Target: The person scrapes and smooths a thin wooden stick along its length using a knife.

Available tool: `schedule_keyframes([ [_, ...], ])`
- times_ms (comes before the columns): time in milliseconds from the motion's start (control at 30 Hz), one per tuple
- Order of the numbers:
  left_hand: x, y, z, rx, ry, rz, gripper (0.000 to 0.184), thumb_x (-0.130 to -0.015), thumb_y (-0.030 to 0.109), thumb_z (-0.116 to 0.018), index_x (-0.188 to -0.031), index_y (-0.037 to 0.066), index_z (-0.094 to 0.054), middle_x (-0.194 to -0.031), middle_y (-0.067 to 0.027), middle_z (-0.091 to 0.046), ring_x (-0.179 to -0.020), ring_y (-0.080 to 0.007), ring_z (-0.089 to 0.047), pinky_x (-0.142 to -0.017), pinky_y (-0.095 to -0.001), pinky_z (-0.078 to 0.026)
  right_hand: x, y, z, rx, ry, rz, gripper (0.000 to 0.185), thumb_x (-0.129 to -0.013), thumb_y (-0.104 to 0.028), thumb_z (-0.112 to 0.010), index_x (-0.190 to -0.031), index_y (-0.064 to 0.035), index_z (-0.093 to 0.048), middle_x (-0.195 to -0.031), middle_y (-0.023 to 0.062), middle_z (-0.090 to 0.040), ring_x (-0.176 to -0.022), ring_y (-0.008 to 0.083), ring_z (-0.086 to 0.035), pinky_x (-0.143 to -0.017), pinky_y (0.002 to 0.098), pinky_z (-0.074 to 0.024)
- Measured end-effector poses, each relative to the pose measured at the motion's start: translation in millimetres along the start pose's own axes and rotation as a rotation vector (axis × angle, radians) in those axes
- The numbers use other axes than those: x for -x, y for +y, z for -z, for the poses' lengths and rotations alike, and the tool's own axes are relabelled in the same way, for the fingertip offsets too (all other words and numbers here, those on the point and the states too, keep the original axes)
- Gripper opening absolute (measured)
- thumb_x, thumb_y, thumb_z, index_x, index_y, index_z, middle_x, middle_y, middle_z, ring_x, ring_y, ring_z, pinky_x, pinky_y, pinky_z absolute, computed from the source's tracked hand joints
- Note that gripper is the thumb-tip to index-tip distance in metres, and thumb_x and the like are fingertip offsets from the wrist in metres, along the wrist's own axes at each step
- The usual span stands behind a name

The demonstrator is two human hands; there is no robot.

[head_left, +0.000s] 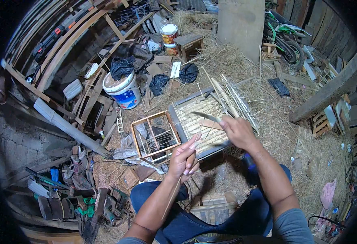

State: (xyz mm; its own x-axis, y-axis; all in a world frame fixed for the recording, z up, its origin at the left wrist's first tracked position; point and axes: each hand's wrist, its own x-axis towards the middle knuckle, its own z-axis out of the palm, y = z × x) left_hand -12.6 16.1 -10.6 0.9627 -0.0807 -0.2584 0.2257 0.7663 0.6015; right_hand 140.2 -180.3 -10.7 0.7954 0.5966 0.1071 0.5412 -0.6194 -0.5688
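My right hand (237, 131) is closed around the handle of a knife (205, 116), whose blade points left above a low work table (182, 125). To its left, my left hand (183, 159) grips a thin bamboo strip (172, 199), which runs down along my forearm. The knife blade and the left fingertips are apart. On the table lie pale bamboo slats, with a bundle of long split strips (231, 95) at its right side. A wooden frame cage (156, 136) with thin bars stands beside the table's left edge.
A white bucket (123, 91) with a black bag stands at the left. Behind are a stool (189, 40) and a motorcycle (288, 42). A wooden post (329, 87) leans at the right. Straw covers the ground, and tools lie at lower left.
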Motion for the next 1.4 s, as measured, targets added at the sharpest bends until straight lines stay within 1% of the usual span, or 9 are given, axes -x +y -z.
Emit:
schedule_keyframes([
  [133, -1, 2, 1, -0.043, 0.039, -0.031, 0.042, -0.105, 0.014, -0.045, -0.146, 0.002, -0.045, -0.046, 0.0011, -0.04, -0.03, -0.0075, -0.033, -0.032, -0.0232, -0.032, 8, -11, -8, -0.238, -0.119, -0.02, 0.044, -0.104, -0.044, -0.043, -0.095, -0.0046, -0.061, -0.075, 0.0108, -0.067, -0.063, 0.0299, -0.066, -0.057, 0.047, -0.0488],
  [200, -4, -1, 2, -0.27, 0.04, -0.019, 0.039, -0.105, 0.015, -0.046, -0.141, 0.001, -0.051, -0.047, 0.0001, -0.044, -0.03, -0.0076, -0.034, -0.032, -0.0233, -0.034, 17, -19, -34, -0.635, 0.021, 0.074, 0.036, -0.1, -0.037, -0.061, -0.106, -0.0017, -0.064, -0.079, 0.0045, -0.062, -0.072, 0.0142, -0.058, -0.066, 0.0298, -0.0465],
  [300, -6, -10, -2, -0.315, 0.078, 0.006, 0.036, -0.103, 0.014, -0.053, -0.136, 0.001, -0.057, -0.054, -0.002, -0.053, -0.032, -0.0065, -0.037, -0.035, -0.022, -0.036, 11, -36, -45, -0.817, 0.212, 0.116, 0.035, -0.098, -0.036, -0.066, -0.1, -0.0013, -0.064, -0.078, -0.0004, -0.06, -0.071, 0.0093, -0.053, -0.065, 0.0259, -0.0435],
  [400, -5, -13, -3, -0.342, 0.116, 0.031, 0.037, -0.101, 0.013, -0.057, -0.136, 0.001, -0.057, -0.06, -0.0031, -0.058, -0.034, -0.0056, -0.04, -0.037, -0.0202, -0.037, 1, -24, -24, -0.979, 0.001, -0.274, 0.027, -0.097, -0.03, -0.068, -0.09, -0.0052, -0.063, -0.08, -0.0017, -0.062, -0.076, 0.0041, -0.053, -0.07, 0.024, -0.0447],
  [533, -7, -15, -3, -0.386, 0.119, -0.018, 0.037, -0.101, 0.014, -0.057, -0.136, 0.001, -0.057, -0.06, -0.0035, -0.058, -0.035, -0.0058, -0.04, -0.038, -0.0206, -0.037, -6, -16, -19, -1.054, 0.14, -0.097, 0.035, -0.1, -0.037, -0.062, -0.088, -0.0045, -0.061, -0.073, 0.0008, -0.059, -0.071, 0.0093, -0.055, -0.064, 0.0302, -0.044],
  [600, -8, -14, -4, -0.339, 0.147, -0.069, 0.036, -0.102, 0.014, -0.057, -0.136, 0.002, -0.058, -0.061, -0.0038, -0.059, -0.035, -0.006, -0.04, -0.037, -0.0214, -0.035, 5, -19, -15, -0.676, -0.035, -0.195, 0.041, -0.103, -0.044, -0.051, -0.094, -0.0045, -0.061, -0.07, 0.0093, -0.06, -0.069, 0.0212, -0.062, -0.063, 0.0381, -0.046],
  [667, -10, -12, -2, -0.313, 0.14, -0.09, 0.037, -0.102, 0.015, -0.056, -0.137, 0.002, -0.057, -0.06, -0.0029, -0.057, -0.035, -0.0062, -0.039, -0.038, -0.0214, -0.035, 18, -21, -33, -0.291, 0.078, 0.128, 0.031, -0.104, -0.038, -0.045, -0.093, -0.0098, -0.055, -0.066, 0.0152, -0.062, -0.062, 0.0368, -0.064, -0.056, 0.0494, -0.0453],
  [867, -10, -8, -5, -0.218, 0.063, -0.069, 0.021, -0.103, 0.014, -0.052, -0.112, -0.001, -0.063, -0.053, 0.0014, -0.047, -0.033, -0.0069, -0.035, -0.038, -0.0236, -0.034, 27, -41, -15, -0.108, 0.104, 0.282, 0.027, -0.101, -0.035, -0.051, -0.09, -0.0109, -0.055, -0.061, 0.0107, -0.062, -0.051, 0.0354, -0.061, -0.046, 0.0463, -0.0454],
  [1400, -3, -2, -3, -0.22, 0.181, -0.118, 0.03, -0.102, 0.012, -0.054, -0.129, 0.001, -0.061, -0.052, 0.0026, -0.044, -0.034, -0.0065, -0.034, -0.036, -0.023, -0.032, 7, -9, -11, -0.029, 0.029, 0.032, 0.032, -0.102, -0.037, -0.049, -0.086, -0.0104, -0.057, -0.065, 0.0145, -0.06, -0.058, 0.0386, -0.061, -0.051, 0.0498, -0.0451],
])
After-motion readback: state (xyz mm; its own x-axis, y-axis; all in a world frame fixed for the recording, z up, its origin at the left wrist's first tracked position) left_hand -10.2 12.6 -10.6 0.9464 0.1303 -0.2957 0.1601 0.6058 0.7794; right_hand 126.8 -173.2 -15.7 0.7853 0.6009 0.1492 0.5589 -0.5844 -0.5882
